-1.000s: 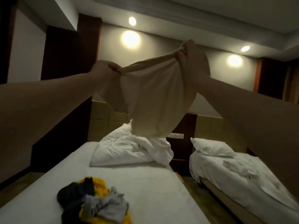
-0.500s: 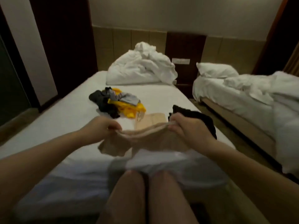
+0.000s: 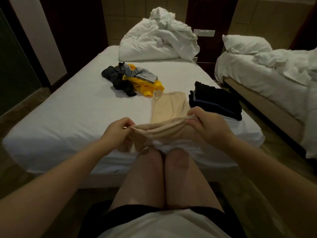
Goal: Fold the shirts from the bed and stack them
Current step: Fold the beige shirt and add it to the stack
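A beige shirt lies partly spread on the white bed, its near edge bunched over the bed's front edge. My left hand pinches that bunched edge on the left, and my right hand pinches it on the right. A stack of folded dark shirts sits to the right of the beige one. Farther back, a loose pile of yellow, grey and black shirts lies on the sheet.
A crumpled white duvet and pillow fill the head of the bed. A second bed with rumpled white bedding stands to the right across a narrow aisle. My knees press against the bed's front edge.
The beige shirt came down from high in the air onto the bed. Both hands lowered with it and now hold its near edge at the mattress front.
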